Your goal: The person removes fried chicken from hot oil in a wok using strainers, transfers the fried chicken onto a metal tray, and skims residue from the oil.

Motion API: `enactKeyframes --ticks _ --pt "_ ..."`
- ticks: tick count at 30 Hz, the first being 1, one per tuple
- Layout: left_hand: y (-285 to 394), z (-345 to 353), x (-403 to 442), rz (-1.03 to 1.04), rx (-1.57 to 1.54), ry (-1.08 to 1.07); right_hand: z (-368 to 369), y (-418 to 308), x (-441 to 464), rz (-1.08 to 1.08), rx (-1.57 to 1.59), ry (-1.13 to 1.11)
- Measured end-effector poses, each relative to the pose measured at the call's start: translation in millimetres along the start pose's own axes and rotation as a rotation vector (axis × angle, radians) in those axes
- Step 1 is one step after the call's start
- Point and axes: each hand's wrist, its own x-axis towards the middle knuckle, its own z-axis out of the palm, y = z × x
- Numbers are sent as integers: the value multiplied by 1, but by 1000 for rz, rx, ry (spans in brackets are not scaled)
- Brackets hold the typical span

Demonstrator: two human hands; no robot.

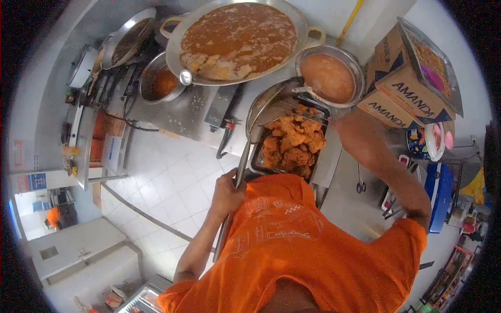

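Observation:
My left hand (228,194) is closed around the shaft of a long-handled skimmer (243,163). The skimmer's wide round head lies over the far left part of a metal tray (255,163). Golden-brown fried chicken pieces (293,142) are heaped in that tray, right in front of my body. At the tray's far right edge is my right hand (342,128), its fingers too unclear to show whether they grip anything. Just beyond it stands a metal bowl of pinkish-orange liquid (327,78).
A large two-handled pan of bubbling oil (237,39) stands at the back. Left of it are a smaller pot (160,83) and a tilted wok (128,41). Stacked cardboard boxes (407,94) carry a tray on the right. Scissors (360,186) lie on the steel counter (347,208).

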Motion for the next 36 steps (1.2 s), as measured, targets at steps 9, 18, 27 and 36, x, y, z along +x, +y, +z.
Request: enactKeyframes --ticks 9,18,27,36 --pt "4 2 -4 45 26 59 28 10 -12 53 67 -30" --pt "4 -12 3 98 80 54 4 9 -60 203 19 -64" --pt "7 -15 7 90 76 61 19 6 -67 150 41 21" --pt "4 -15 -3 147 85 102 26 27 -60 210 -78 -63"
